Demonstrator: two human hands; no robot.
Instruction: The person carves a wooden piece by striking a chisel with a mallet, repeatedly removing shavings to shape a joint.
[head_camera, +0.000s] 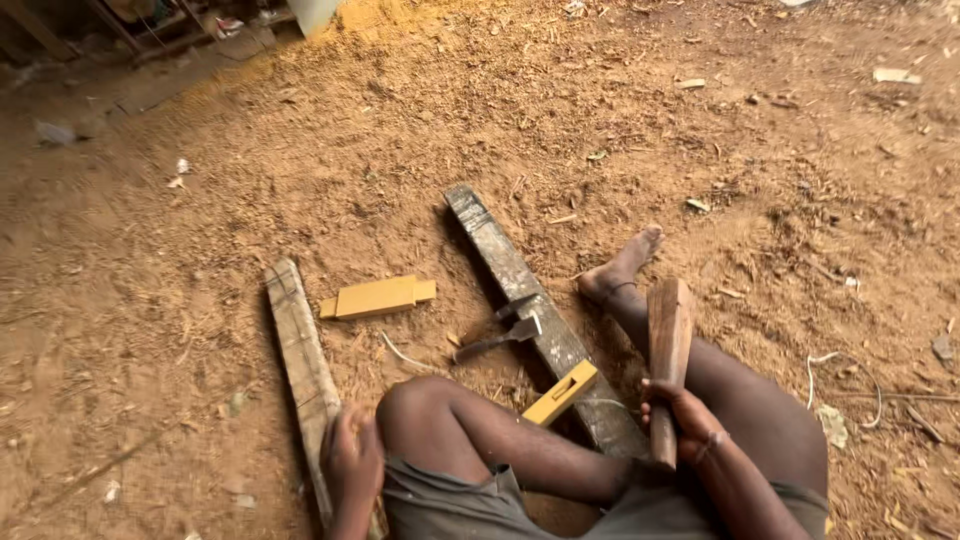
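I sit on sawdust-covered ground with my legs in front of me. My right hand (680, 418) grips the handle of a wooden mallet (668, 340), held upright beside my right leg. My left hand (350, 455) rests by my left knee, touching a grey wooden plank (300, 350) that lies on the ground; its fingers are curled and I cannot tell if they hold anything. A dark weathered plank (520, 290) runs under my legs. A yellow wooden piece with a slot (560, 393) lies on it near my knee. A metal tool (500, 335) leans against the dark plank.
A second yellow wooden block (378, 297) lies on the ground between the two planks. Wood chips, scraps and a thin cord (830, 375) are scattered on the right. Dark boards and clutter (140, 40) sit at the far left top.
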